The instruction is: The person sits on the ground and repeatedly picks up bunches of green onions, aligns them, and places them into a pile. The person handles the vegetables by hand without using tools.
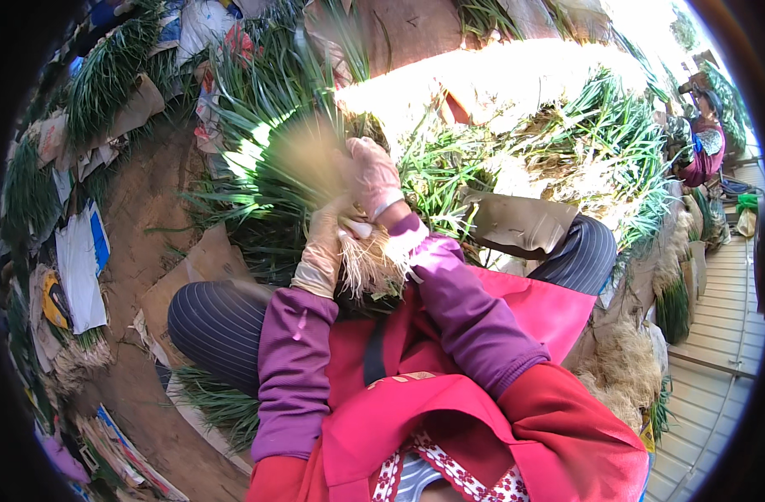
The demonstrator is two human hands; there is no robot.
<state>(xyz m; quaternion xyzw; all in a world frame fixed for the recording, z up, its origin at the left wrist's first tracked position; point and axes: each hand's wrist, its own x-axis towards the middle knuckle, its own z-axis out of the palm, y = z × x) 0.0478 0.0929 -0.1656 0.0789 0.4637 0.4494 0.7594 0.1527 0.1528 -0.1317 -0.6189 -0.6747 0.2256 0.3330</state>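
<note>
A bunch of white-rooted green plants (371, 254), which look like scallions or garlic greens, is held over my lap, roots towards me. My left hand (323, 241), in a thin pale glove, is closed around the bunch on its left side. Against the upper right of the stems lies my right hand (376, 176), gloved too, its fingers curled on the bunch. A tan blur covers the stems just beyond both hands, so the fingertips are partly hidden. Long green leaves (257, 138) spread out past the hands.
Loose greens and dry roots (564, 150) are heaped in sunlight at the right. Cardboard (520, 219) lies by my right knee. Stacked bundles and sacks (84, 270) line the left beyond bare ground (150, 182). Another person (702, 144) sits at the far right near metal sheeting (702, 401).
</note>
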